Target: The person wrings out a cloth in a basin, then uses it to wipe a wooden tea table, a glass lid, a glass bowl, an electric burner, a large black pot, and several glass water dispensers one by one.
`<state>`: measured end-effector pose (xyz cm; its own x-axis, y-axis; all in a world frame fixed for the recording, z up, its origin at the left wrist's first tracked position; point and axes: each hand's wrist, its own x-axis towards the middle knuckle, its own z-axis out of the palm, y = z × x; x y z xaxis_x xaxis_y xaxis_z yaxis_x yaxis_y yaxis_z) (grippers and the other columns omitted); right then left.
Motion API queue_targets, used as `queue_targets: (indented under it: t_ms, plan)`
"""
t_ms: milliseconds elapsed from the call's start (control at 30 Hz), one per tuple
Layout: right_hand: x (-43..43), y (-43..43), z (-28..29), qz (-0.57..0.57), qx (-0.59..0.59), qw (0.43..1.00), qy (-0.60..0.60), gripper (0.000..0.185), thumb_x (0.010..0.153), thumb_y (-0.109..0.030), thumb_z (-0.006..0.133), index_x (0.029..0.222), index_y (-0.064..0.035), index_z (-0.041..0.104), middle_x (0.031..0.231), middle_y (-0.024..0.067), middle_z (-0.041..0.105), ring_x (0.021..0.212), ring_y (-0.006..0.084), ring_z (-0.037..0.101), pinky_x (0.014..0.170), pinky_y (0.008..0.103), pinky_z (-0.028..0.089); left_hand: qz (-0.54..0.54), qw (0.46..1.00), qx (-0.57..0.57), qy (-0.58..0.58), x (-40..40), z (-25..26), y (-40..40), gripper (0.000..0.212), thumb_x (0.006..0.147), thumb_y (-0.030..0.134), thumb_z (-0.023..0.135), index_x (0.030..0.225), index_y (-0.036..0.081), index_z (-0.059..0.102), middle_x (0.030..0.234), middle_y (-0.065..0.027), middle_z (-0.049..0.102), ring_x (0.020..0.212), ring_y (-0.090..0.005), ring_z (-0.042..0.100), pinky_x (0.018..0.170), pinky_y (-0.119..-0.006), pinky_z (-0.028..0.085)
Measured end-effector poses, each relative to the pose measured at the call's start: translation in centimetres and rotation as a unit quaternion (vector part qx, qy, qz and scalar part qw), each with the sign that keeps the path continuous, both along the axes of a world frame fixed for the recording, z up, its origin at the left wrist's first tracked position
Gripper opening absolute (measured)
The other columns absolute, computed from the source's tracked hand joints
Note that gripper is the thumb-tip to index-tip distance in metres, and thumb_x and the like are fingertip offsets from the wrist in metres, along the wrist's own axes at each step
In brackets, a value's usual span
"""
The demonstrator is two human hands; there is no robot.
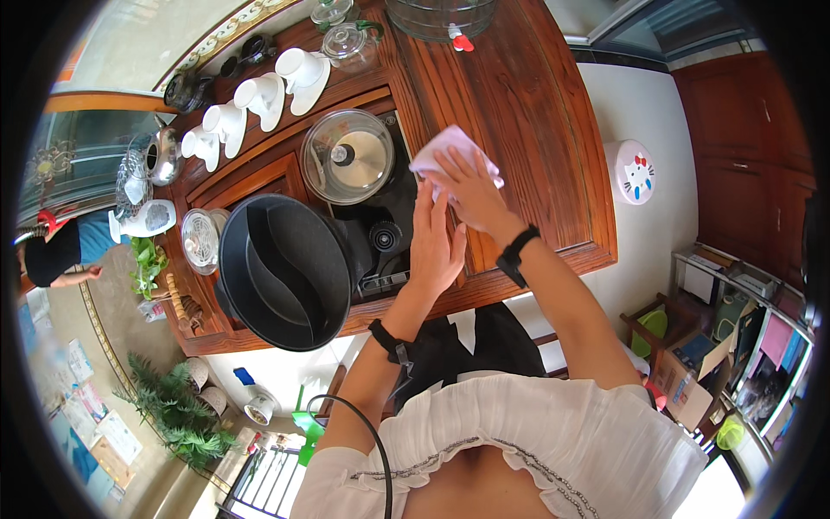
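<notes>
My right hand (472, 191) lies flat over a folded pale pink cloth (447, 139), pressing it on the dark-stained wooden table (538, 162). My left hand (436, 243) is just left of it, its fingers stretched toward the cloth's near edge and its thumb apart; whether the fingertips touch the cloth I cannot tell. It hovers by the right edge of a black built-in cooktop (389, 259). A lidded glass pot (318, 156) sits on the cooktop's far part. Left of my left hand, a black divided hot pot (272, 292) stands with its S-shaped partition showing.
Several white cups on saucers (259, 97) line the far left edge. Glass teapots (350, 42), a metal kettle (167, 156), a white spray bottle (146, 217) and a glass lid (200, 240) stand around. A round pink-white stool (632, 172) is right of the table. Another person (55, 253) is far left.
</notes>
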<state>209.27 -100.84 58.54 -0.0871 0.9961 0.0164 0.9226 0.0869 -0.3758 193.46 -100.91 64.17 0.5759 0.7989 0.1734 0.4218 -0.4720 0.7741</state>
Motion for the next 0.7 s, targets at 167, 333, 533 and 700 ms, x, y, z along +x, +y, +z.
queue_targets:
  t_ms: [167, 333, 533, 700]
  plan:
    - [2.6, 8.9, -3.1, 0.0, 0.005, 1.0, -0.012, 0.063, 0.09, -0.016, 0.061, 0.148, -0.0296, 0.04, 0.161, 0.0043, 0.03, 0.15, 0.0285, 0.021, 0.12, 0.0563, 0.01, -0.018, 0.992, 0.008, 0.124, -0.9, -2.3, 0.5, 0.075, 0.087, -0.001, 0.057, 0.152, -0.001, 0.021, 0.16, -0.0282, 0.012, 0.147, -0.0451, 0.018, 0.118, -0.046, 0.027]
    - [4.5, 15.3, -3.7, -0.021, -0.009, 0.999, -0.033, 0.06, 0.092, -0.018, 0.058, 0.148, -0.033, 0.04, 0.162, 0.0015, 0.028, 0.151, 0.026, 0.018, 0.119, 0.0575, 0.009, -0.035, 0.989, -0.047, 0.132, -1.2, -3.1, -1.1, 0.075, 0.092, 0.004, 0.054, 0.154, -0.003, 0.013, 0.161, -0.0281, 0.006, 0.148, -0.0445, 0.015, 0.118, -0.044, 0.026]
    - [4.6, 11.2, -3.0, -0.008, 0.027, 0.999, -0.035, 0.06, 0.089, -0.018, 0.061, 0.146, -0.0311, 0.045, 0.16, 0.0056, 0.032, 0.15, 0.0303, 0.022, 0.119, 0.0581, 0.011, -0.014, 0.993, -0.058, 0.098, -0.1, -3.5, -1.6, 0.07, 0.1, 0.015, 0.047, 0.155, -0.004, 0.009, 0.161, -0.0284, 0.002, 0.148, -0.045, 0.014, 0.119, -0.044, 0.024]
    - [3.6, -2.6, 0.3, 0.073, -0.021, 0.995, 0.058, 0.065, 0.078, -0.013, 0.071, 0.14, -0.0238, 0.054, 0.159, 0.0074, 0.033, 0.15, 0.0304, 0.021, 0.122, 0.0542, 0.01, -0.043, 0.986, 0.024, 0.158, 0.8, -3.7, 0.0, 0.071, 0.098, 0.016, 0.05, 0.155, -0.003, 0.012, 0.161, -0.0277, 0.006, 0.149, -0.0446, 0.01, 0.121, -0.051, 0.015]
